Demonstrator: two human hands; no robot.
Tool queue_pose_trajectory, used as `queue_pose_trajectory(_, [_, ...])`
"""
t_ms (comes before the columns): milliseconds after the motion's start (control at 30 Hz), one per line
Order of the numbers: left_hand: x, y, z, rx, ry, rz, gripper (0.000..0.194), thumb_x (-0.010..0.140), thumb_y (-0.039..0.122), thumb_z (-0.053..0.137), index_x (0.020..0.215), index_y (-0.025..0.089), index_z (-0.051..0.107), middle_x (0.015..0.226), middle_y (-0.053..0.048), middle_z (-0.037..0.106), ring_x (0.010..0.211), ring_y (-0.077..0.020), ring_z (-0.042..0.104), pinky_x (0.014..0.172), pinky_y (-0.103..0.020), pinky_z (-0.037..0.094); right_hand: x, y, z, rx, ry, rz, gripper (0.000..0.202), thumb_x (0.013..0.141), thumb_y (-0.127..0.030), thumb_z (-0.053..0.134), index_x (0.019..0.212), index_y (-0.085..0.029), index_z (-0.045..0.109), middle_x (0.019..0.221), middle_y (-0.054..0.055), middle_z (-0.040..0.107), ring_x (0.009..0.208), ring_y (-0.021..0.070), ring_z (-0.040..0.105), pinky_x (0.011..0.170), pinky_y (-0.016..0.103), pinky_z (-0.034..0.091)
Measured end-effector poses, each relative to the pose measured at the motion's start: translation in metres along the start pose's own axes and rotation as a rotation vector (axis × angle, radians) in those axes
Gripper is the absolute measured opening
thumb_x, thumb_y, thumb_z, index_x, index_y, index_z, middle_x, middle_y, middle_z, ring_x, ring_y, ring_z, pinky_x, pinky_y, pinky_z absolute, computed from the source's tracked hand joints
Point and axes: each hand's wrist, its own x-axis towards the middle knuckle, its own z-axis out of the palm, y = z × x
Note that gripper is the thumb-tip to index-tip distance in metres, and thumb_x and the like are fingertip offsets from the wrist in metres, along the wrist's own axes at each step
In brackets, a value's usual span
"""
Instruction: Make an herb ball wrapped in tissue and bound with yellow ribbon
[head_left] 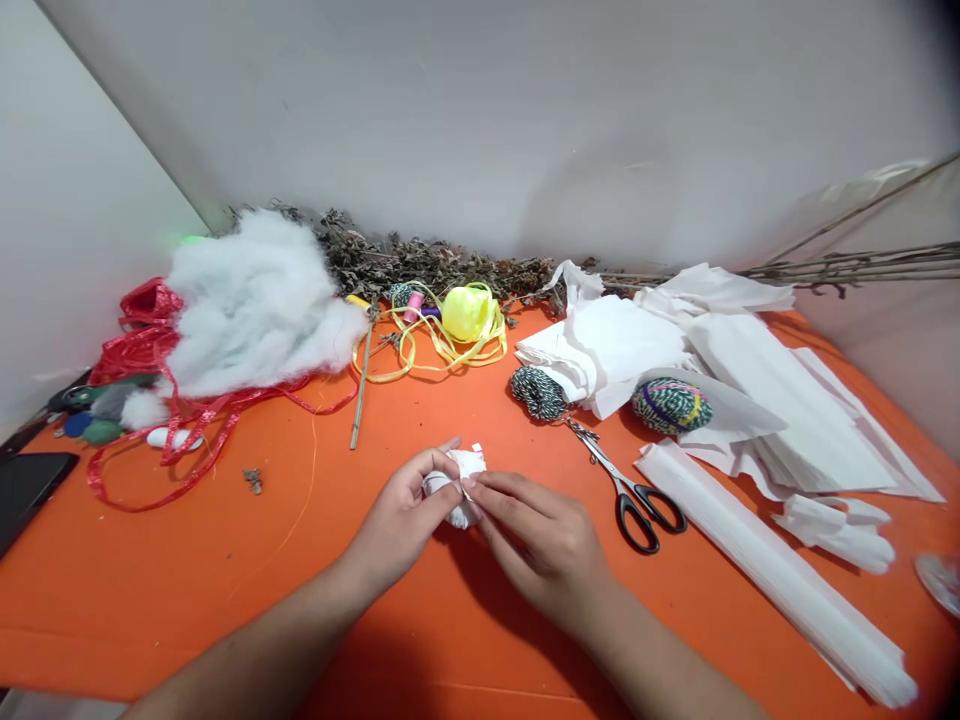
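A small white wrapped bundle (pixel 466 463), which looks like paper, is held between both hands over the orange table. My left hand (pixel 409 510) is closed on its left side, with thumb and index finger pinching it. My right hand (pixel 536 530) is closed on the right side, its fingertips and thumb pressed together at the bundle's middle. The two hands nearly meet there. Part of the bundle is hidden behind the fingers. Right of my right hand, scissors (pixel 626 490) with black handles lie on the table.
White fluffy stuffing (pixel 255 310) sits on red ribbon (pixel 142 345) at the left. Yellow ribbon (pixel 469 315) lies at centre back before dried twigs (pixel 427 262). White paper sheets (pixel 787 410), a long paper roll (pixel 772 570) and a yarn ball (pixel 671 405) are at the right.
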Motion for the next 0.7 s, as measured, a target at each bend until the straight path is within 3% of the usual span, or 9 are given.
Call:
queue_pose_trajectory(400, [0.0038,-0.0024,-0.0022,-0.183,0.039,0.017,0.024,0.077,0.025,0.074,0.089,0.020,0.054,0.130,-0.007,0.063,0.100,-0.0185,0.064,0.078,-0.026,0.049,0.0033,-0.0028,-0.0015,-0.163,-0.015,-0.149,0.031,0.089,-0.009,0.059,0.117,-0.018,0.066,0.107,0.012,0.076,0.094,0.0224,0.074,0.078,0.033,0.063])
queue_pose_trajectory(467, [0.0041,-0.0021,-0.0018,-0.231,0.045,-0.018,0.023,0.078,0.024,0.073,0.091,0.021,0.054,0.122,-0.005,0.065,0.091,-0.0150,0.065,0.073,-0.023,0.050,0.0044,-0.0026,-0.0012,-0.187,-0.030,-0.172,0.028,0.090,-0.017,0.063,0.118,-0.016,0.066,0.109,0.014,0.075,0.096,0.0242,0.073,0.080,0.035,0.063])
queue_pose_trajectory(567, [0.0047,-0.0007,-0.0017,-0.302,0.052,-0.115,0.023,0.079,0.024,0.071,0.092,0.021,0.053,0.103,-0.002,0.068,0.074,-0.0105,0.062,0.062,-0.019,0.049,0.0048,-0.0001,0.0008,-0.229,-0.070,-0.231,0.039,0.089,-0.033,0.069,0.121,-0.011,0.065,0.115,0.017,0.073,0.103,0.0295,0.071,0.085,0.041,0.062])
queue_pose_trajectory(700, [0.0048,0.0031,-0.0029,-0.386,0.032,-0.185,0.017,0.083,0.026,0.066,0.095,0.021,0.054,0.093,-0.001,0.066,0.072,-0.0120,0.061,0.061,-0.022,0.054,0.0036,0.0048,0.0013,-0.311,-0.055,-0.273,0.036,0.089,-0.011,0.063,0.125,-0.009,0.062,0.125,0.017,0.069,0.113,0.0308,0.067,0.090,0.041,0.061])
